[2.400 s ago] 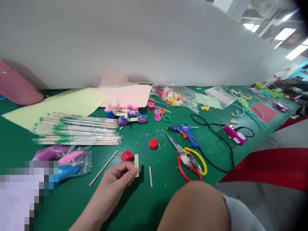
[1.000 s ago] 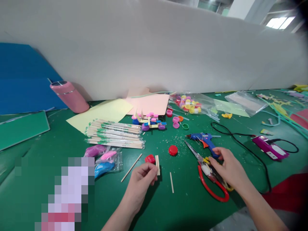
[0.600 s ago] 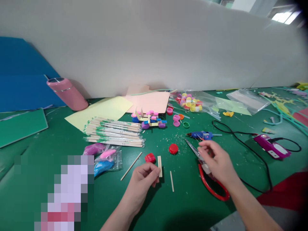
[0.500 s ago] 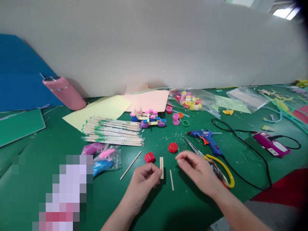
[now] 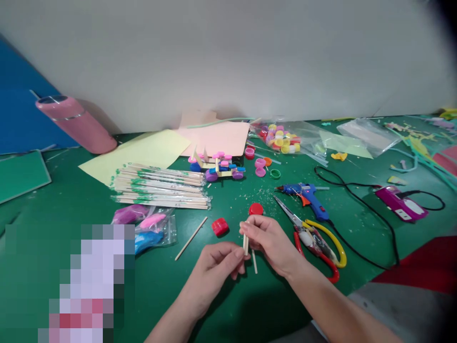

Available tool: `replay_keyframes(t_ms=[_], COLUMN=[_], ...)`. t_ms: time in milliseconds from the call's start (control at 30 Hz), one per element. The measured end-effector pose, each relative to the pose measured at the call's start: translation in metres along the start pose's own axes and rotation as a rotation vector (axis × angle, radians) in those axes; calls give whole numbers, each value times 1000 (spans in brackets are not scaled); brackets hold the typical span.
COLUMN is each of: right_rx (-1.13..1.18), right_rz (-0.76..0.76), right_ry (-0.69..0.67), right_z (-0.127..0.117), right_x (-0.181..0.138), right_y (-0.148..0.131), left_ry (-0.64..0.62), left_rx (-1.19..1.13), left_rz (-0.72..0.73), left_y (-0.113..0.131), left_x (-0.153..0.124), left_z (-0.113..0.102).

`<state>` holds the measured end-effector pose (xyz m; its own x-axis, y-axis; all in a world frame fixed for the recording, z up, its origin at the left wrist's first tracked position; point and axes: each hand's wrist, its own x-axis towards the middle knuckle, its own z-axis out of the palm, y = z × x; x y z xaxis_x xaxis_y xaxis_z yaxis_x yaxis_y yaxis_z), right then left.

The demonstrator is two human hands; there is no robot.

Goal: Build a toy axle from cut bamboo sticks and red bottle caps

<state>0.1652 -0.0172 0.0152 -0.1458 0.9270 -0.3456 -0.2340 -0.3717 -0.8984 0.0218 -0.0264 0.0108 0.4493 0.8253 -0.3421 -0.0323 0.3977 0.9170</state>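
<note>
Two short wooden sticks, side by side, stand between my hands above the table. My left hand pinches their lower end. At the upper end, the thumb and fingers of my right hand are closed on the same pair. A third short stick lies on the table just beyond, partly hidden by my right hand. Left of my hands rests a longer thin stick. A red lump of clay sits behind my left hand, and a red bottle cap is behind my right.
Scissors and a blue glue gun with a black cord lie to the right. Wrapped chopsticks, bagged clay and a pink tumbler are leftward. Small stick-and-clay cars stand at the back.
My right hand has moved left and closed on the top of the paired sticks, which my left hand still holds. The view has shifted slightly, and more of the scissors shows.
</note>
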Motion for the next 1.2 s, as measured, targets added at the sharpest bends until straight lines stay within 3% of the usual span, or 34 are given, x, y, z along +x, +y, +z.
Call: replay_keyframes(t_ms=[200,533,1200], right_rx=[-13,9,34], right_rz=[-89,-99,-105], right_ry=[0,22,29], right_z=[4,6,8], right_x=[0,1,1], right_y=[1,3,5], left_ry=[48,108,91], left_rx=[73,101,134], left_rz=[9,39,49], left_y=[-2,-2,-2], left_x=[-1,-1,0], left_z=[0,3,1])
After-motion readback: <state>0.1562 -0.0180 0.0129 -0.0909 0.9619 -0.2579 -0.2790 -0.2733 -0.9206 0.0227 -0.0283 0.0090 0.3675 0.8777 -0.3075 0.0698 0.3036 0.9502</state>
